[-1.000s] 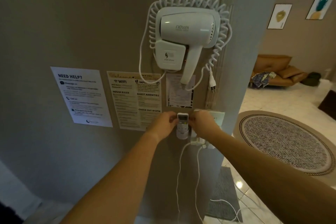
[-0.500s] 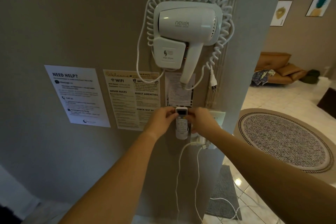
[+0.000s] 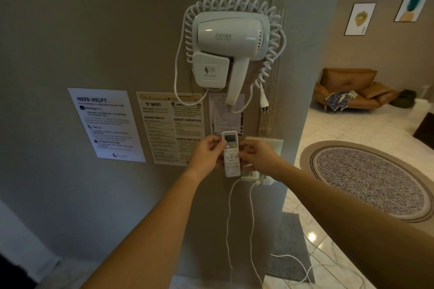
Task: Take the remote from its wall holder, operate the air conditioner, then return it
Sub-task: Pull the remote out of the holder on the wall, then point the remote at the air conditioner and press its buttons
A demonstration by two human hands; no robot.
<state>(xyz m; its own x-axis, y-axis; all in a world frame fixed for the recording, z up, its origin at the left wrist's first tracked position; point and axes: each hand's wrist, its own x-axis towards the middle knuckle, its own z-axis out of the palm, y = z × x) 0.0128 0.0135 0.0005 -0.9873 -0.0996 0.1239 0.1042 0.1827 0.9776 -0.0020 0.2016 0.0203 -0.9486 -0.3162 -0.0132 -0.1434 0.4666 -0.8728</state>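
I see the remote [image 3: 231, 153] upright, long axis vertical, display end above the grip, keypad facing me. My left hand [image 3: 207, 156] pinches its left edge; my right hand [image 3: 257, 156] clasps its right edge, before the wall [image 3: 94, 30].

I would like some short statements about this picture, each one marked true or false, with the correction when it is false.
1. Both hands hold the remote. True: the left hand and the right hand grip it from either side.
2. The hair dryer hangs above the remote. True.
3. The dryer's plug is in a socket. False: it dangles free beside the wall.
4. The remote's screen faces the wall. False: its screen and buttons face the camera.
5. A round rug lies on the floor to the right. True.
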